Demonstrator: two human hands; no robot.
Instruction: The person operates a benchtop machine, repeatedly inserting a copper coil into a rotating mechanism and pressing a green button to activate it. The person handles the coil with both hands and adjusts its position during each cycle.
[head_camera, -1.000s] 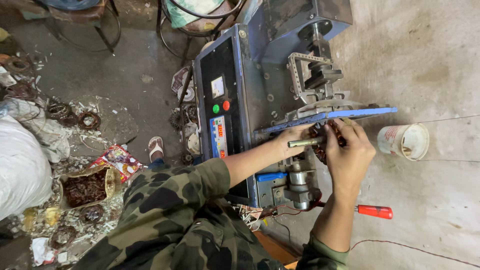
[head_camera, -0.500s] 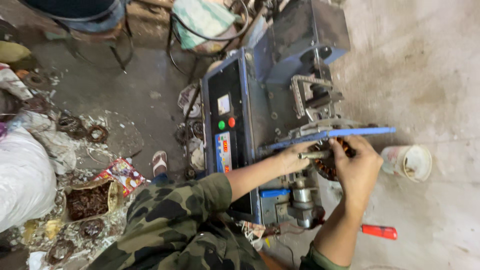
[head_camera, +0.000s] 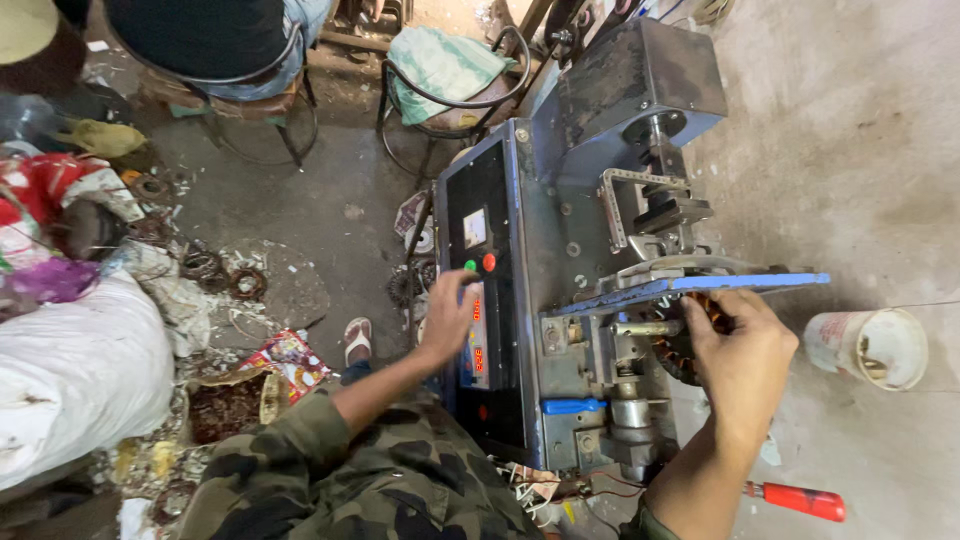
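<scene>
A blue-grey winding machine (head_camera: 560, 200) stands on the concrete floor in front of me. My left hand (head_camera: 448, 318) rests on its black control panel (head_camera: 500, 400), fingers spread, fingertips just below a green button (head_camera: 470, 265) and a red button (head_camera: 489, 262). My right hand (head_camera: 742, 358) grips a round stator with copper coils (head_camera: 670, 355). The stator sits on the machine's shaft under a thin blue plate (head_camera: 720, 286). My palm hides most of it.
A white plastic cup (head_camera: 868, 348) stands right of the machine, and a red-handled screwdriver (head_camera: 795, 500) lies near my right forearm. At left are a white sack (head_camera: 70, 370) and scattered scrap coils (head_camera: 245, 283). Behind are two metal chairs (head_camera: 450, 90), one with a seated person (head_camera: 200, 40).
My left hand has left the stator and moved left onto the control panel by the buttons. My right hand stays on the stator. The view has tilted up.
</scene>
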